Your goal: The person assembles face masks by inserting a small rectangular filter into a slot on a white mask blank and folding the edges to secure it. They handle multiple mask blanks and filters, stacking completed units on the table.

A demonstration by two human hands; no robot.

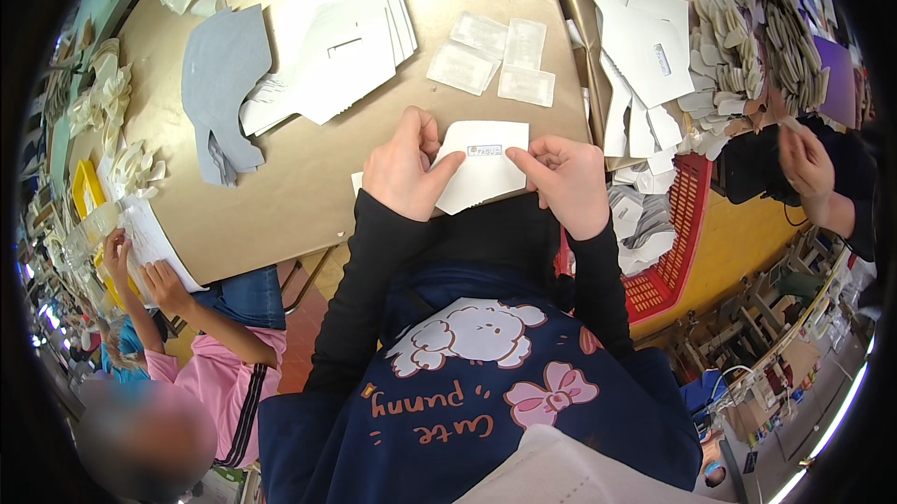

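A white flat cut piece [481, 184] with a small printed label [484, 151] set in it is held between my two hands at the table's near edge. My left hand [406, 170] grips its left side, the thumb lying by the label's left end. On the right, my right hand [568, 184] pinches the edge, its thumb tip close to the label's other end. Just beyond them lie several translucent flat packets [484, 40]. A stack of white pieces [341, 65], the top one with a slot, sits farther left, partly fanned out.
Grey cut pieces [224, 60] lie left of the white stack. More white pieces [659, 32] are on the adjoining table at right, above a red plastic basket [690, 233]. A co-worker in pink [220, 354] sits at left; another person's hand [808, 166] is at far right.
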